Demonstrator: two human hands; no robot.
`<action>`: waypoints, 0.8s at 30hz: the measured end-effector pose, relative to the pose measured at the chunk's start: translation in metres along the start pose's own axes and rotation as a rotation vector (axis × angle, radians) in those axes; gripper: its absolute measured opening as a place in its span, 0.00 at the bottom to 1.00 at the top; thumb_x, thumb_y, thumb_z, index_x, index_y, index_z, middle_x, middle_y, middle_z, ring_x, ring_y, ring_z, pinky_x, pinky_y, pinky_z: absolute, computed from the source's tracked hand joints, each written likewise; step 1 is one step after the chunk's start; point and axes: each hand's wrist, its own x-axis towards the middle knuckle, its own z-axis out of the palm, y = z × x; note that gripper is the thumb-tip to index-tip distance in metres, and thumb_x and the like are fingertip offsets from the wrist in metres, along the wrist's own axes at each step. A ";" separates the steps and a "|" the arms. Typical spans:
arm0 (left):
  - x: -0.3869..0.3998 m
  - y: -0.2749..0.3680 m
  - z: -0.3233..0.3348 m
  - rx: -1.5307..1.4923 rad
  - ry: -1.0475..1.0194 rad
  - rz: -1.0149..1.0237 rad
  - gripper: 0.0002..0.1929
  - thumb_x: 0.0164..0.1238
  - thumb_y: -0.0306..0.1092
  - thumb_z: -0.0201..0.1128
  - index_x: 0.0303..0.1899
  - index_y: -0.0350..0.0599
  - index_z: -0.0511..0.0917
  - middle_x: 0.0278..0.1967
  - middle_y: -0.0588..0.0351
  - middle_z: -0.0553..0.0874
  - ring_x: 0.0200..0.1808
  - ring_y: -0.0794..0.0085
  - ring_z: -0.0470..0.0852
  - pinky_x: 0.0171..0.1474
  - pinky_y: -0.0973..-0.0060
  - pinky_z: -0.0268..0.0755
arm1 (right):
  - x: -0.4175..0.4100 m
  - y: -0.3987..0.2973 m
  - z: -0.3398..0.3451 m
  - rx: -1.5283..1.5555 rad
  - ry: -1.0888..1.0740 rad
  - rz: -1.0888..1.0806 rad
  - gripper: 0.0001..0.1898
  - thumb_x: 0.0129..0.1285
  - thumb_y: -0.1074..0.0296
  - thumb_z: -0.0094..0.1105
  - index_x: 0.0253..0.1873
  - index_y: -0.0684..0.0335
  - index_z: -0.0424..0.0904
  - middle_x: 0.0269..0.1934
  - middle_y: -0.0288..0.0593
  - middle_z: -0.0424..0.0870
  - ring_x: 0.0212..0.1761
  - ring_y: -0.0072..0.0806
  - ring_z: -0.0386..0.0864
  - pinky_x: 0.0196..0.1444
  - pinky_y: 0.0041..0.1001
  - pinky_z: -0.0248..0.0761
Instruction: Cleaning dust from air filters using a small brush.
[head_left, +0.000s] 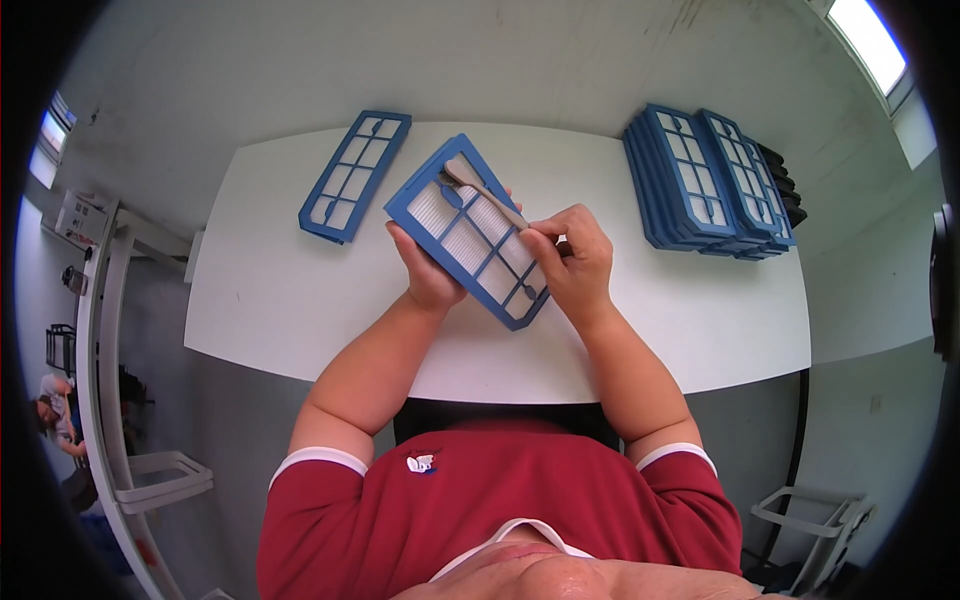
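My left hand (431, 274) holds up a blue-framed pleated air filter (465, 247) from its left side, thumb at the edge and fingertips showing past the far side. The filter is tilted over the table, its white pleats and blue ribs facing me. Between the thumb and fingers of my right hand (576, 259) is the handle of a small brush (489, 198), which looks like a toothbrush. Its head lies against the filter's upper end, beside an oval tab on the centre rib. The bristles are mostly hidden under the head.
Another blue filter (355, 177) lies at the back left of the white table (285, 300). Stacked blue filters (686, 180) stand at the back right, with black parts (781, 184) beside them. A wall runs behind the table. Far left, beyond a white frame (112, 337), is another person (60, 412).
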 end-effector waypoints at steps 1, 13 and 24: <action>0.000 0.000 0.000 -0.019 0.004 -0.014 0.50 0.52 0.82 0.27 0.67 0.50 0.55 0.58 0.43 0.71 0.58 0.52 0.73 0.59 0.56 0.70 | 0.001 0.000 -0.001 -0.047 0.005 -0.022 0.05 0.52 0.76 0.68 0.30 0.65 0.79 0.25 0.39 0.76 0.25 0.26 0.74 0.23 0.22 0.69; 0.009 0.008 0.004 -0.041 0.494 0.016 0.46 0.58 0.79 0.29 0.61 0.47 0.63 0.54 0.50 0.75 0.56 0.61 0.74 0.58 0.63 0.68 | -0.003 0.011 -0.005 -0.011 0.008 0.086 0.07 0.50 0.73 0.69 0.32 0.65 0.79 0.27 0.40 0.76 0.25 0.28 0.73 0.26 0.24 0.69; 0.020 0.034 0.001 0.053 0.724 -0.203 0.40 0.59 0.76 0.40 0.60 0.52 0.64 0.52 0.59 0.73 0.54 0.70 0.71 0.55 0.70 0.62 | 0.001 0.004 -0.008 -0.222 -0.251 -0.114 0.17 0.45 0.73 0.72 0.43 0.63 0.80 0.33 0.42 0.80 0.33 0.34 0.78 0.34 0.27 0.74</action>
